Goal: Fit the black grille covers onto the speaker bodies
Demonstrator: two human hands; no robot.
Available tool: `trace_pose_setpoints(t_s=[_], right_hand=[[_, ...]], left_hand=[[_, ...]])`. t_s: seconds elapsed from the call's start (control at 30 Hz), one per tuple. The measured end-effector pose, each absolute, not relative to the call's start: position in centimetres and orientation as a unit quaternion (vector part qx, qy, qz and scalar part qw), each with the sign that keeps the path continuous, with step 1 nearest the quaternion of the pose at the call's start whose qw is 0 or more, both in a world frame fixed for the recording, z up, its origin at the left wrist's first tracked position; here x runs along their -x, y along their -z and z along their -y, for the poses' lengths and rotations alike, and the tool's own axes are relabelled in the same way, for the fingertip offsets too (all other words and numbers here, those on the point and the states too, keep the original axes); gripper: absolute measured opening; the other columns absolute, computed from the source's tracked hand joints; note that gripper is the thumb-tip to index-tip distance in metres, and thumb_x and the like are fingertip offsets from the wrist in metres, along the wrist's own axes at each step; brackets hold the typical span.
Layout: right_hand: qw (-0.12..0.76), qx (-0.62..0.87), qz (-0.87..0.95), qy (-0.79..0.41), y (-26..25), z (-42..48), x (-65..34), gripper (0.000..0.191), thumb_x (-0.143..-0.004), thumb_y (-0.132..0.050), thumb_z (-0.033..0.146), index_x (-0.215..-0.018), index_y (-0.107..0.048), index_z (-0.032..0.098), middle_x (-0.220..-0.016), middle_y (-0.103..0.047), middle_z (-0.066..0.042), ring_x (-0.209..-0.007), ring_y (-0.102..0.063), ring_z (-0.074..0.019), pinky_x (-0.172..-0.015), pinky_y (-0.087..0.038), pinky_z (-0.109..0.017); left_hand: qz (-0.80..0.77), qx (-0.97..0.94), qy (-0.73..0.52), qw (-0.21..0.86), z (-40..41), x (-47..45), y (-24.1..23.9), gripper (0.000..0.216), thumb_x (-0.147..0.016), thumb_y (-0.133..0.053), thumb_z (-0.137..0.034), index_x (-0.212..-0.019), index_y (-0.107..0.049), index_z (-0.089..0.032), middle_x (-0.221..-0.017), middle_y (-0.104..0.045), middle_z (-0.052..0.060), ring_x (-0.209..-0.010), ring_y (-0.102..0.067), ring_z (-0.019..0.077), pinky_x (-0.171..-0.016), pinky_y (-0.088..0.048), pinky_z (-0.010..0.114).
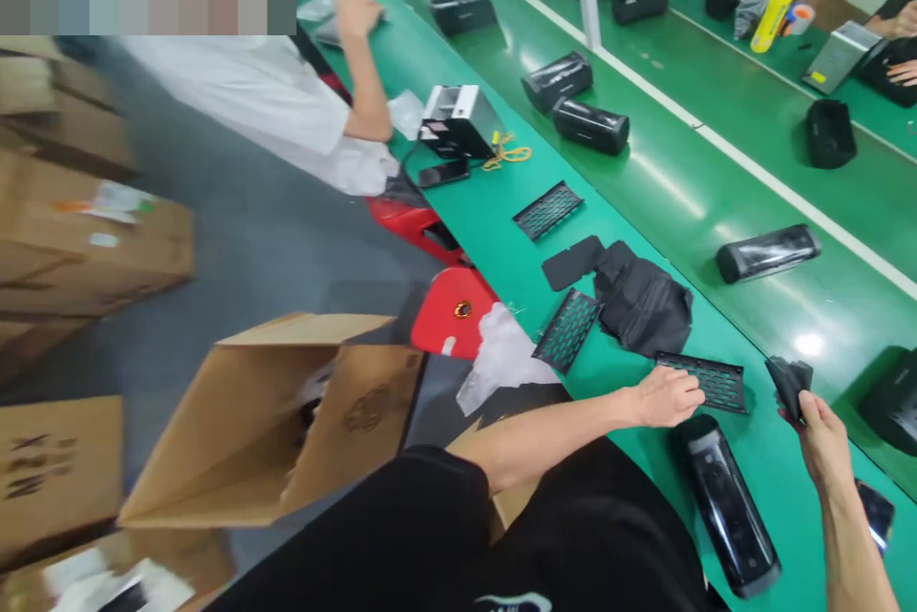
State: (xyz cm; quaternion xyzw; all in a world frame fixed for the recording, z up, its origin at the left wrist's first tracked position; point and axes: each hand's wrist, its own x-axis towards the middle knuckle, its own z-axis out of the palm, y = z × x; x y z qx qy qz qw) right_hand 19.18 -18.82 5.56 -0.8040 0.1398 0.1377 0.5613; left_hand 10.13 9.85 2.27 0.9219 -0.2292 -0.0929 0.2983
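Note:
My left hand (668, 395) is closed, its fingers curled over the near-left part of a black perforated grille panel (720, 385). Whatever is inside those fingers is hidden. To the right, a folded piece of thin black fabric (789, 381) is pinched in my right hand (822, 429), held up above the green table (795, 488). In front of me lies a glossy black cylindrical speaker (735, 512). Beyond my left hand are a heap of black fabric pieces (645, 302), a flat dark sheet (571, 263) and two more grille panels, one near (565, 330) and one farther (548, 210).
A green conveyor belt (666, 178) carrying several black speakers runs alongside. A phone (875, 515) lies by my right forearm. Left are a co-worker's arm (369, 96), a metal box (458, 120), a red stool (455, 311) and an open carton (272, 440).

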Motion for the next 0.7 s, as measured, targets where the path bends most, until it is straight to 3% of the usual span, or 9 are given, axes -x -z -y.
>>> trace_pose_setpoints(t_s=[0.2, 0.33, 0.4, 0.57, 0.7], right_hand=[[0.629, 0.745, -0.205, -0.084, -6.5, 21.6, -16.6, 0.065, -0.06, -0.084, 0.08, -0.08, -0.067, 0.021, -0.083, -0.066, -0.003, -0.078, -0.065, -0.0233, -0.072, -0.062, -0.041], [0.627, 0.744, -0.21, -0.099, -5.1, 20.9, -15.3, 0.059, -0.063, -0.085, 0.075, -0.079, -0.069, 0.021, -0.078, -0.064, 0.0, -0.074, -0.061, -0.0196, -0.072, -0.06, -0.034], [0.611, 0.754, -0.211, -0.116, -4.2, 20.1, -15.2, 0.059, -0.063, -0.086, 0.073, -0.081, -0.071, 0.02, -0.079, -0.066, -0.001, -0.073, -0.061, -0.0204, -0.07, -0.058, -0.033], [0.568, 0.781, -0.206, -0.157, -3.1, 18.4, -16.1, 0.058, -0.06, -0.087, 0.07, -0.083, -0.072, 0.02, -0.074, -0.069, -0.004, -0.069, -0.065, -0.026, -0.065, -0.058, -0.038], [0.558, 0.787, -0.19, -0.182, -2.6, 17.7, -16.5, 0.051, -0.062, -0.084, 0.07, -0.083, -0.067, 0.027, -0.074, -0.071, -0.005, -0.068, -0.072, -0.0341, -0.062, -0.061, -0.046]], left_hand=[[0.309, -0.905, 0.121, 0.264, -6.2, -14.7, -0.8, 0.011, -0.095, -0.062, -0.027, -0.099, -0.069, -0.019, -0.1, -0.07, 0.009, -0.089, -0.064, 0.0231, -0.068, -0.047, 0.031], [0.212, -0.89, 0.12, 0.385, -5.4, -15.6, -0.7, 0.051, -0.095, -0.067, -0.046, -0.138, -0.057, -0.021, -0.125, -0.068, 0.01, -0.105, -0.067, 0.0241, -0.087, -0.055, 0.035], [0.132, -0.869, 0.116, 0.462, -5.1, -16.2, -0.6, 0.054, -0.099, -0.061, -0.043, -0.146, -0.051, -0.018, -0.131, -0.066, 0.013, -0.104, -0.069, 0.0219, -0.092, -0.056, 0.035], [0.146, -0.865, 0.123, 0.465, -5.8, -17.5, 0.1, 0.023, -0.095, -0.067, -0.026, -0.114, -0.073, -0.015, -0.112, -0.076, 0.01, -0.108, -0.071, 0.0206, -0.102, -0.055, 0.031], [0.161, -0.858, 0.088, 0.48, -6.8, -17.2, 1.5, 0.013, -0.092, -0.072, -0.024, -0.1, -0.077, -0.015, -0.1, -0.079, 0.008, -0.094, -0.073, 0.0159, -0.096, -0.057, 0.024]])
